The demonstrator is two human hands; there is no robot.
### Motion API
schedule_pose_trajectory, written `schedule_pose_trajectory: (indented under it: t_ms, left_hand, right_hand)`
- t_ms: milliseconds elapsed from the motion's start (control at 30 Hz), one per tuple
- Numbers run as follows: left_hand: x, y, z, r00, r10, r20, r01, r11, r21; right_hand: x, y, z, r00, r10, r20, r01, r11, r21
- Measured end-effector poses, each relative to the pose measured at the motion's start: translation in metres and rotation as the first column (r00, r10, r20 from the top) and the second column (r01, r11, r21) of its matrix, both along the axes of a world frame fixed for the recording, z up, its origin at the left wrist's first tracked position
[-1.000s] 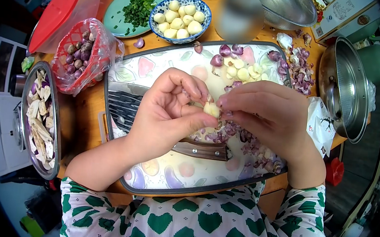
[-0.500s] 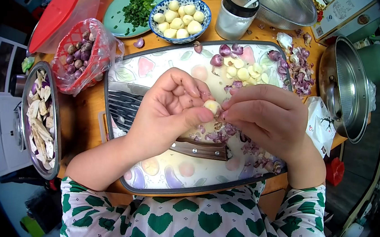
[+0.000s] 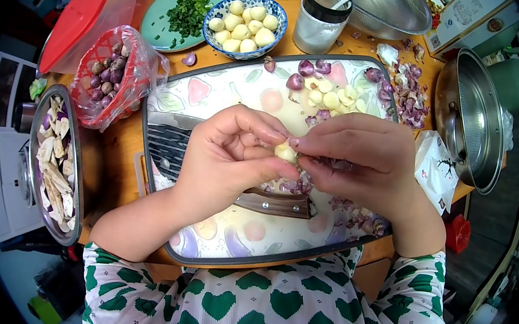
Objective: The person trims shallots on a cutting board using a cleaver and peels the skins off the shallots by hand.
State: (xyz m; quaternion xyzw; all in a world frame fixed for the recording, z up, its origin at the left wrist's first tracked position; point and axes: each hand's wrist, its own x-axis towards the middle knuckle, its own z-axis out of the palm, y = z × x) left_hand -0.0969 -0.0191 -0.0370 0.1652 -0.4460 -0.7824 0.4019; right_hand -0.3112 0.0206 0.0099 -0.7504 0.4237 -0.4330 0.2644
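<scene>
A pale, mostly peeled garlic clove (image 3: 285,152) is pinched between the thumb and fingers of my left hand (image 3: 226,150). My right hand (image 3: 364,162) meets it from the other side, its fingertips closed together at the clove's edge; bits of skin seem to be there, but I cannot make out what they hold. Beneath both hands lies a patterned cutting board (image 3: 216,229). Across it rests a cleaver (image 3: 274,204), wooden handle toward me, its blade partly hidden by my left hand. Purple peelings (image 3: 294,183) are scattered by the handle.
Peeled cloves (image 3: 339,98) and purple unpeeled ones (image 3: 295,82) sit at the board's far side. Behind stand a bowl (image 3: 209,29) of peeled garlic, a green plate (image 3: 155,14) and a jar (image 3: 317,34). A red basket (image 3: 80,100) is left, a steel pan (image 3: 498,152) right.
The clove has turned and shifted slightly left in my fingers. My right fingertips have moved left, closer against it, and my left fingers have curled further over it.
</scene>
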Motion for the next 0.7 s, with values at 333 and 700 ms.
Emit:
schedule_pose_trajectory:
  t_ms: [333, 700]
  left_hand:
    - [0.004, 0.003, 0.008, 0.951, 0.196, 0.237, -0.075, 0.895, -0.439]
    - [0.007, -0.001, 0.02, 0.87, 0.42, 0.258, -0.064, 0.614, -0.786]
  right_hand:
    - [-0.002, 0.0, 0.001, 0.999, 0.042, 0.023, -0.044, 0.995, 0.092]
    - [0.001, -0.001, -0.005, 0.99, 0.06, 0.127, -0.073, 0.992, 0.102]
